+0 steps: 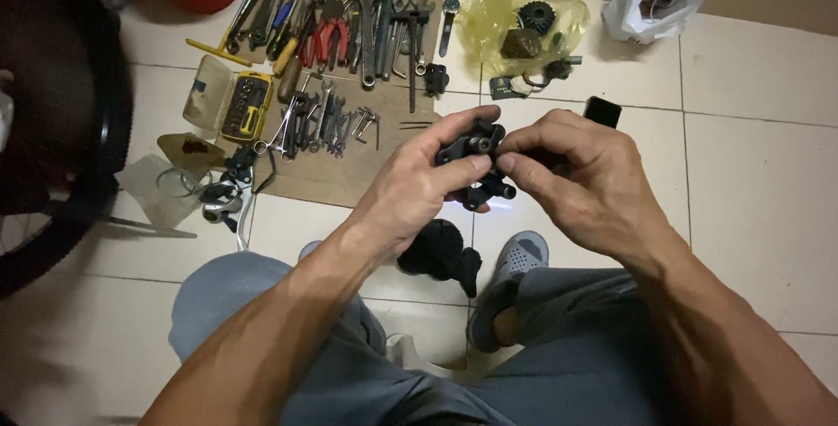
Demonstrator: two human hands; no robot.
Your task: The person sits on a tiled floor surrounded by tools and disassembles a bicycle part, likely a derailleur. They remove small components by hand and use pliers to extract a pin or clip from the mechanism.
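Knees [262, 304], then tools [332, 51] (on cardboard [323, 182]).

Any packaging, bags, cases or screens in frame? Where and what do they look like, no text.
Yellow plastic bag: top centre on the floor, crumpled, translucent, holding a dark gear and small parts.
White plastic bag: top right by the wall, crumpled, something dark inside.
Bit set case: left of the cardboard, open, clear lid, yellow tray.
Clear plastic bag: left, flat on the tiles, beside the wheel.
Screens: none visible.
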